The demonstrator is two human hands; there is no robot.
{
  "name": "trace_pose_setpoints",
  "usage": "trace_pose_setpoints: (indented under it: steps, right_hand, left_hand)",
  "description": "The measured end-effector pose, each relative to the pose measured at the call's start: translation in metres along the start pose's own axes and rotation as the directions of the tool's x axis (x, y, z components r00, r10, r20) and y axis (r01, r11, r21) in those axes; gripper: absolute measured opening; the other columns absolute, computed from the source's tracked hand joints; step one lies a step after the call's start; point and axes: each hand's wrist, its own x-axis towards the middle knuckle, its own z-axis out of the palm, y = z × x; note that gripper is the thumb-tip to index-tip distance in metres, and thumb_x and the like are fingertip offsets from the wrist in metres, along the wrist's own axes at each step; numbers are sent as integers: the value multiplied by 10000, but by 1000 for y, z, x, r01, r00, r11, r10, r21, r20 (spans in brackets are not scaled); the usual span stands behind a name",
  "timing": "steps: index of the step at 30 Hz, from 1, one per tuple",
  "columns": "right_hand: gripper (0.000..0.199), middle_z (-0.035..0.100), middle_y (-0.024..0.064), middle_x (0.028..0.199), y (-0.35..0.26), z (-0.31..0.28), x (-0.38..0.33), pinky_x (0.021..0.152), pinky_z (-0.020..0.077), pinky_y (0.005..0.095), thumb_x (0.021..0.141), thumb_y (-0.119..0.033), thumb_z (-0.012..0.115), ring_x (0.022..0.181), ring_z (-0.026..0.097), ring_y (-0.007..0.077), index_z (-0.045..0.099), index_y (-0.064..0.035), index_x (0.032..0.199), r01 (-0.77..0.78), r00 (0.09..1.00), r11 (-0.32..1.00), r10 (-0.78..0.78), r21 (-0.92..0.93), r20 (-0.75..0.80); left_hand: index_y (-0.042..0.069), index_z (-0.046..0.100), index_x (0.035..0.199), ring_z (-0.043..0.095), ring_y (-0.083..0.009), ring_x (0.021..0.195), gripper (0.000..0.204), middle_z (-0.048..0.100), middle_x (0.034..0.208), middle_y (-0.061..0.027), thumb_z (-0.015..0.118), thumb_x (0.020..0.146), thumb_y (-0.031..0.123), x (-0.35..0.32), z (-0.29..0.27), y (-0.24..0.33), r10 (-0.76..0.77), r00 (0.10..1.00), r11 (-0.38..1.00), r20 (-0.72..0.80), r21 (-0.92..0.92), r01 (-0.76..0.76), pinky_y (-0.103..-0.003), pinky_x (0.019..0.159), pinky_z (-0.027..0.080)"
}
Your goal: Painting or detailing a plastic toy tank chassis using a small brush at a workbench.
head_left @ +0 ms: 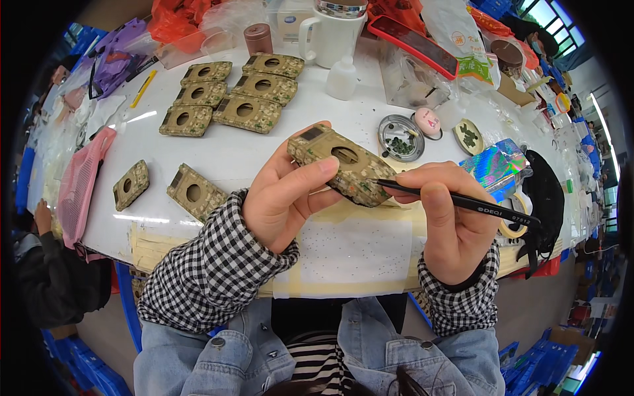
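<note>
Lettering (490,211) in white runs along slim black tweezers (462,201), which the right hand (454,228) pinches between thumb and fingers; their tips reach the top of a tan-and-green camouflage model vehicle hull (360,177), though I cannot tell whether they are pressed together. The left hand (281,195) clasps that hull, tilted, between thumb and fingers, above a white paper sheet (356,257) at the near edge of the white table (219,153). Green and red printing marks a white plastic bag (456,33) at the back right, and a pale pink round case (426,121) bears small print. Just left of that case, a round metal dish (384,123) holds small dark green pieces (401,146); to its right, an oval cream dish (460,130) carries more. Farther back stand a translucent white squeeze bottle (341,80), its contents indistinct, a white mug (337,41) with a silvery top, and a reddish-brown cylindrical canister (258,41).
</note>
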Motion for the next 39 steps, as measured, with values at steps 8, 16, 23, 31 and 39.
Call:
trace_pose_setpoints:
  steps: [8, 16, 23, 31, 39]
  right_hand:
    - [124, 653, 129, 841, 1, 1, 0, 690, 477, 285, 899, -48, 580, 742, 615, 192, 642, 45, 951, 9, 1000, 1000, -9, 17, -1]
    - [125, 654, 130, 841, 0, -1, 1, 697, 475, 286, 895, -54, 589, 743, 611, 195, 642, 44, 952, 12, 1000, 1000, -12, -11, 18]
    - [126, 654, 136, 846, 0, 0, 0, 704, 477, 292, 890, -54, 595, 750, 610, 201, 643, 42, 956, 12, 1000, 1000, -12, -3, 14]
    - [138, 654, 136, 850, 2, 0, -1, 698, 480, 288, 902, -73, 590, 751, 616, 199, 642, 44, 954, 10, 1000, 1000, -10, 11, -1]
    - [136, 654, 132, 849, 2, 0, 0, 694, 480, 289, 905, -73, 587, 749, 618, 201, 642, 44, 948, 18, 1000, 1000, -18, -2, 9]
  left_hand:
    - [51, 344, 1336, 612, -154, 1008, 494, 562, 1152, -91, 574, 899, 86, 0, -1, -1, 4, 1000, 1000, 4, -12, -4, -257, 822, 554]
    - [51, 344, 1338, 613, -156, 1008, 499, 564, 1152, -93, 577, 897, 85, 1, -1, 0, 4, 1000, 1000, 4, -12, -4, -258, 822, 554]
    - [51, 350, 1335, 613, -155, 1010, 498, 567, 1152, -94, 581, 895, 88, 1, -1, 0, 7, 1000, 1000, 1, -6, -7, -256, 821, 553]
    - [51, 352, 1333, 615, -153, 1004, 497, 571, 1147, -94, 582, 894, 85, 1, -1, 0, 4, 1000, 1000, 1, -15, -4, -254, 815, 555]
    - [52, 350, 1335, 618, -153, 998, 503, 573, 1145, -93, 585, 892, 84, 2, -2, 0, 4, 1000, 1000, 4, -15, -4, -253, 803, 558]
